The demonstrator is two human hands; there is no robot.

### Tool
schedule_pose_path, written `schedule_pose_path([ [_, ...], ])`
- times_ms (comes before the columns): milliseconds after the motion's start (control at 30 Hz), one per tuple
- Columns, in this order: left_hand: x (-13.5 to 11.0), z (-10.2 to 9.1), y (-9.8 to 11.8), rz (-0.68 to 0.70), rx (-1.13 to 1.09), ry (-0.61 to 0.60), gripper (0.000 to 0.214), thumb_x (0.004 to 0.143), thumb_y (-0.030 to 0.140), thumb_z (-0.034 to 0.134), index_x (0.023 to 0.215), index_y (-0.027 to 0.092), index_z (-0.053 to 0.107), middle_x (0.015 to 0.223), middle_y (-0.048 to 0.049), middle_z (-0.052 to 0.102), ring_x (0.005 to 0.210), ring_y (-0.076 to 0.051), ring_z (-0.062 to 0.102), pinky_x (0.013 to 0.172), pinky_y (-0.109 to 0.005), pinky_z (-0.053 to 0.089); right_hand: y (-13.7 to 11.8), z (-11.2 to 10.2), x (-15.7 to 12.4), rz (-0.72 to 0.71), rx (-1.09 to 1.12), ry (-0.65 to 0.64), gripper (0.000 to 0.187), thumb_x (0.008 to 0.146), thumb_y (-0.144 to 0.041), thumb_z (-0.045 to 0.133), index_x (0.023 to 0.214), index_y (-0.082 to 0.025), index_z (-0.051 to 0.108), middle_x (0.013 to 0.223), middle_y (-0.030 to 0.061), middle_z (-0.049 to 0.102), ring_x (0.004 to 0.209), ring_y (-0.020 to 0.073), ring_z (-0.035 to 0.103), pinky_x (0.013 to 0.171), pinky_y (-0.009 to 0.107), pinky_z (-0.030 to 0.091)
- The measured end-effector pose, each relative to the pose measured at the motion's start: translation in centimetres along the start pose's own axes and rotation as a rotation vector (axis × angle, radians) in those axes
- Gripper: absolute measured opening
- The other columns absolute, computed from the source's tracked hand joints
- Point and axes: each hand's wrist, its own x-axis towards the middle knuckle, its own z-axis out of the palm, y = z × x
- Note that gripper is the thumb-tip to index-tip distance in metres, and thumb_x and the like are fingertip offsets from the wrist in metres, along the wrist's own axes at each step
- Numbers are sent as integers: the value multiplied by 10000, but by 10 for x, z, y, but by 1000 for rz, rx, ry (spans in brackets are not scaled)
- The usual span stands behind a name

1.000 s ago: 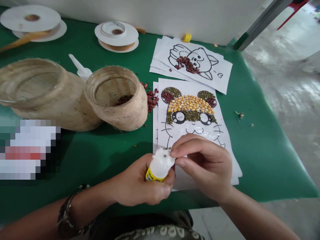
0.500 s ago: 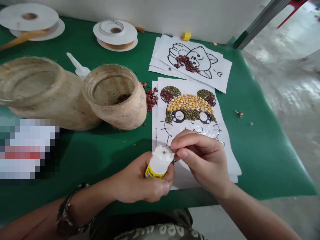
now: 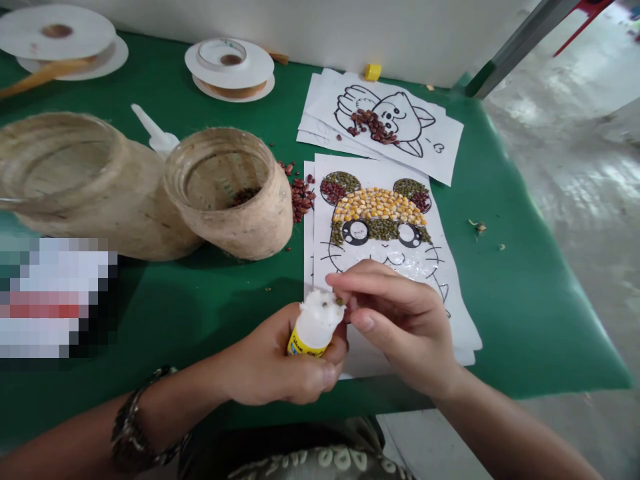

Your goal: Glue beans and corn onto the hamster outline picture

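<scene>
The left hand (image 3: 277,373) grips a glue stick (image 3: 316,323), base hidden; at three o'clock, the half-open right hand (image 3: 407,320) partly obscures a drawing (image 3: 384,232).

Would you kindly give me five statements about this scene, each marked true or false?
1. The left hand holds a white cylindrical glue stick with a yellow label. True.
2. The right hand holds a white plastic scoop. False: the scoop lies on the green table.
3. Yellow corn kernels cover the forehead of the black-outlined, round-eared animal drawing. True.
4. Dark red beans lie on the black-outlined, pointy-eared animal drawing. True.
5. A small yellow cylindrical cap sits on the round-eared drawing. False: it lies beyond the pointy-eared one.
</scene>
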Motion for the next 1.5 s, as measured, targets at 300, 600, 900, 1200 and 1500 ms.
schedule_pose_path([
  [300, -1, 1, 1, 19, 51, 25, 144, 593, 107, 481, 528, 181, 376, 432, 88, 308, 357, -26, 287, 330, -158, 214, 3, 2, -1, 21, 83, 55, 184, 702, -112, 640, 847, -217, 686, 761, 3, 655, 710, 79, 591, 612, 167, 502],
  [600, 0, 1, 4, -11, 107, 16, 129, 573, 102, 451, 513, 185, 372, 421, 84, 316, 368, -30, 296, 349, -169, 218, 1, 1, 1, -45, 9, 47, 191, 681, -86, 653, 824, -207, 694, 734, 1, 671, 687, 80, 605, 603, 162, 510],
  [900, -1, 0, -1, -19, 43, 32, 129, 594, 117, 485, 523, 176, 394, 423, 87, 326, 348, -22, 290, 327, -155, 212, 1, -2, -1, -136, -170, 20, 182, 707, -102, 628, 826, -233, 668, 731, 17, 667, 677, 133, 609, 594, 242, 526],
  [1200, -2, -2, -2, -1, 4, -16, 174, 648, 142, 526, 542, 173, 391, 441, 82, 347, 349, -16, 267, 325, -142, 218, 0, -1, 2, -277, -295, -8, 247, 743, -98, 590, 928, -251, 648, 782, 5, 698, 668, 118, 620, 615, 231, 532],
  [1500, -3, 0, -3, -39, -23, -16, 195, 650, 159, 558, 541, 170, 396, 440, 87, 341, 357, -15, 268, 332, -141, 214, -3, -4, 2, -320, -425, -36, 271, 744, -71, 563, 917, -249, 672, 799, 6, 710, 673, 147, 644, 609, 258, 545],
])
